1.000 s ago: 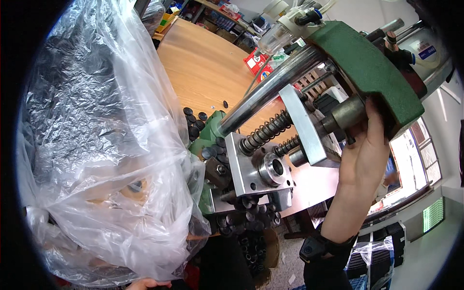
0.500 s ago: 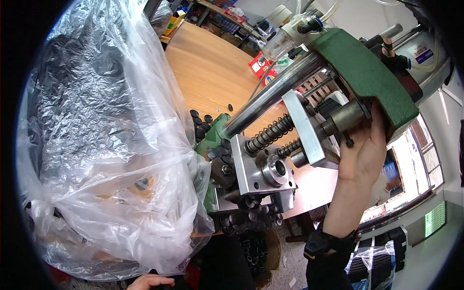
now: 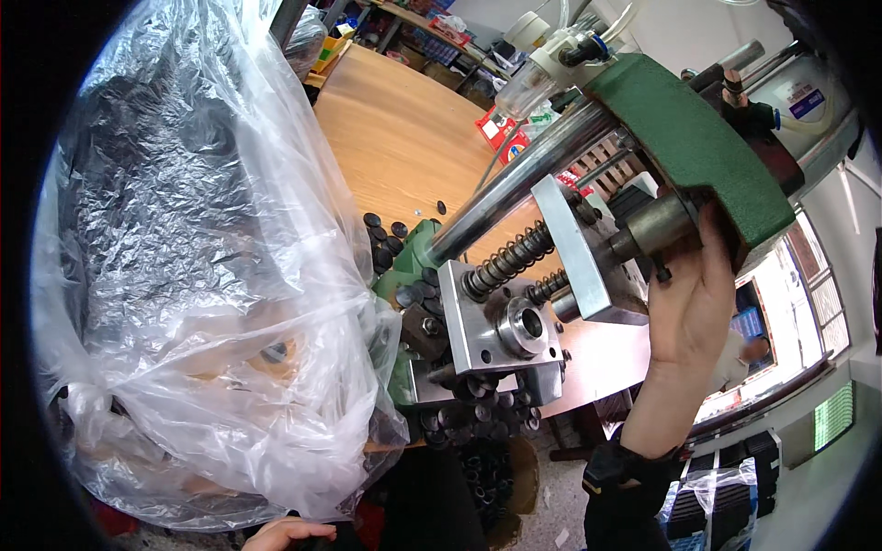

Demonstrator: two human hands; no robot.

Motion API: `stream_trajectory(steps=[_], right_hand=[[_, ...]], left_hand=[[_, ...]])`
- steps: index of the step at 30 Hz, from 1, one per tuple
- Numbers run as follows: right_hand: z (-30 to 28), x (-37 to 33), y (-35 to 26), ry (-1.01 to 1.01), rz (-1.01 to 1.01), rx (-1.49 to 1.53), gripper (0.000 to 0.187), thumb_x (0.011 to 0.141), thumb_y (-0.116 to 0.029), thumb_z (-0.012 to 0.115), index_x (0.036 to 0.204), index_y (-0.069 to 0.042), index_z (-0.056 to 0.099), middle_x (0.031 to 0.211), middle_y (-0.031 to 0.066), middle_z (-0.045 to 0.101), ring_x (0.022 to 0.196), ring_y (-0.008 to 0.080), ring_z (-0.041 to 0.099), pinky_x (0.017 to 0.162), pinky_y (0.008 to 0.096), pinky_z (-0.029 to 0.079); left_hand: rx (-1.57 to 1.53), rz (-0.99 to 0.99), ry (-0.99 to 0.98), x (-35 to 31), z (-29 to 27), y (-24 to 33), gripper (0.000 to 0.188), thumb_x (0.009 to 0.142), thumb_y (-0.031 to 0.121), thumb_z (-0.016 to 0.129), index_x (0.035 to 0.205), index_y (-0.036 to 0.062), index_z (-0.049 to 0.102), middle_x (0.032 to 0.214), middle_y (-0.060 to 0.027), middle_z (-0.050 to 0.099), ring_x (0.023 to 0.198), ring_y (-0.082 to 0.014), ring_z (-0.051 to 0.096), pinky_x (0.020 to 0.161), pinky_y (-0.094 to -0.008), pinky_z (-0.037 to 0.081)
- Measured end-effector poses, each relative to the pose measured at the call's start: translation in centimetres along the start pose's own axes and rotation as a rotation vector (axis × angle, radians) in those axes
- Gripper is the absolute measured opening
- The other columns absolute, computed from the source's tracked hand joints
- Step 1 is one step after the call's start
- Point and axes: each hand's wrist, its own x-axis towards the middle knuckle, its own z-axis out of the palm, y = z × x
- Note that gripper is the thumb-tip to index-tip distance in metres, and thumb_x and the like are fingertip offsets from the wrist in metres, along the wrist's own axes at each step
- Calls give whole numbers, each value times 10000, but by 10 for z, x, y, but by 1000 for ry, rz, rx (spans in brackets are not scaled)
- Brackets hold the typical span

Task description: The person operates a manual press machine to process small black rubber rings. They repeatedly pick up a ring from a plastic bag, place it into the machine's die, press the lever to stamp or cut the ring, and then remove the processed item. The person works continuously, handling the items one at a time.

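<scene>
My right hand (image 3: 691, 308) reaches up to a green-headed bench press (image 3: 689, 138), its thumb along the steel ram (image 3: 657, 225). The other fingers wrap behind the ram, out of sight. Beneath the ram, a steel plate (image 3: 574, 248) rides on spring-wrapped guide rods (image 3: 514, 262) over a block with a round die (image 3: 524, 326). The die's hole looks dark; whether a part sits in it I cannot tell. At the lower edge lies my left hand (image 3: 289, 533), fingers loosely stretched to the right and partly cut off, below a clear plastic bag (image 3: 211, 303). No held thing shows in it.
Small black round caps (image 3: 381, 243) lie around the green base, with more heaped below the die. A carton (image 3: 524, 477) of black parts stands on the floor. The wooden table (image 3: 404, 119) stretches behind; a red package (image 3: 501, 133) lies beyond the press column.
The view has shifted slightly. My right hand stays at the ram and my left hand at the lower edge. Nothing has visibly been taken hold of or let go.
</scene>
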Motion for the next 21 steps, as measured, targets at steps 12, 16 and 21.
stream_trajectory(steps=[12, 16, 21], right_hand=[[6, 4, 16, 215, -150, -75, 322, 880, -165, 689, 1159, -29, 604, 1081, 77, 652, 986, 202, 634, 832, 371, 537], [12, 8, 18, 246, -200, -128, 326, 864, -147, 707, 1145, -17, 604, 1064, 74, 652, 959, 193, 639, 801, 348, 547], [19, 4, 13, 201, -185, -152, 320, 871, -141, 696, 1142, 5, 609, 1092, 82, 646, 994, 186, 623, 853, 337, 521]], left_hand=[[9, 25, -24, -2, 18, 19, 412, 817, 123, 626, 1194, -31, 562, 1164, -93, 567, 1151, -188, 512, 1017, -299, 349], [12, 33, -29, -5, 21, 17, 400, 815, 110, 625, 1185, -33, 567, 1167, -93, 561, 1148, -189, 514, 1012, -300, 355], [28, 54, -51, -7, 27, 10, 388, 818, 102, 621, 1179, -33, 571, 1165, -93, 559, 1148, -191, 517, 1012, -300, 356]])
